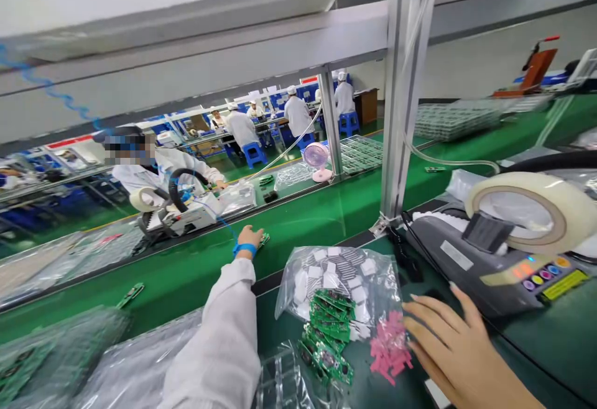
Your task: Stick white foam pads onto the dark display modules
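Observation:
Stretched out over the green conveyor belt, my left hand (250, 237) wears a blue wrist strap (245, 248). Its fingers are curled at a small green circuit board (264, 240), which sticks out on their right side. My right hand (454, 337) is open, its fingers spread beside a heap of pink strips (390, 347). To the left of that heap, several green circuit boards (332, 316) lie piled, partly on a clear plastic bag (291, 284) that holds white and striped pieces (331, 275).
A tape dispenser (459, 260) with a large tape roll (517, 210) stands at right, by a metal post (403, 98). Clear trays (280, 381) lie at front. Another board (130, 295) rests on the belt (186, 278). Across it sits a co-worker (163, 173).

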The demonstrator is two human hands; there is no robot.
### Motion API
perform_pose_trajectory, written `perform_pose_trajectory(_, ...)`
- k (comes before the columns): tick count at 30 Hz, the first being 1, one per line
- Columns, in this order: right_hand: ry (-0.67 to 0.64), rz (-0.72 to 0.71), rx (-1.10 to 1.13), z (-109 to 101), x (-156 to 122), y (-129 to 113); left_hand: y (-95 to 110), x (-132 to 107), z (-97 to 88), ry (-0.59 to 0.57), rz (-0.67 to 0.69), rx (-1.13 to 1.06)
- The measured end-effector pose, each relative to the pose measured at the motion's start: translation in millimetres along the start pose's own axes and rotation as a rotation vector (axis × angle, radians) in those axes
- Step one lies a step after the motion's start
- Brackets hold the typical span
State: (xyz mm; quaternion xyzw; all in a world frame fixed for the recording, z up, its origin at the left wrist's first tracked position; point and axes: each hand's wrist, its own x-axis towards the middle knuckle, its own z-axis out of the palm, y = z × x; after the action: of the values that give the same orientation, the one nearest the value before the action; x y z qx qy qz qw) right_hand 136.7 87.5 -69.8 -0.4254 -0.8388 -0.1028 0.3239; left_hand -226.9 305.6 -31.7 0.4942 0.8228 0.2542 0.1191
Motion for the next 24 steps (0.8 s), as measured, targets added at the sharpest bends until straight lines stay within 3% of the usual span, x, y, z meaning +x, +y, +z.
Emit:
perform_pose_trajectory(3,-0.24,0.025,0.239,14.1,27.4,1.0,20.9,-25.8,-14.8,-0.001,0.085,-0.212)
perform_pose_trajectory(5,-0.442,0.018,0.346,31.0,43.4,1.8,34.8,-57.7,-26.5,-0.033,0.173,-0.357)
perform_pose_trajectory(8,-0.548,0.054,0.398,62.9,62.6,2.9,46.4,-125.4,-45.3,-0.135,0.3,-0.527)
perform_pose_trajectory(12,-0.643,0.102,0.44,98.0,73.9,3.7,39.0,-223.8,-57.2,-0.383,0.367,-0.593)
perform_pose_trajectory(15,-0.7,0.136,0.444,105.8,73.7,3.0,28.1,-281.5,-43.7,-0.674,0.399,-0.495)
perform_pose_trajectory(18,-0.714,0.167,0.404,97.5,72.0,2.0,23.7,-320.3,-13.1,-0.828,0.468,-0.275)
perform_pose_trajectory(20,-0.7,0.18,0.36,86.3,70.2,2.2,23.4,-337.1,10.8,-0.868,0.529,-0.136)
perform_pose_trajectory(24,-0.694,0.224,0.254,63.9,59.6,4.9,22.0,-356.1,48.3,-0.785,0.689,0.053)
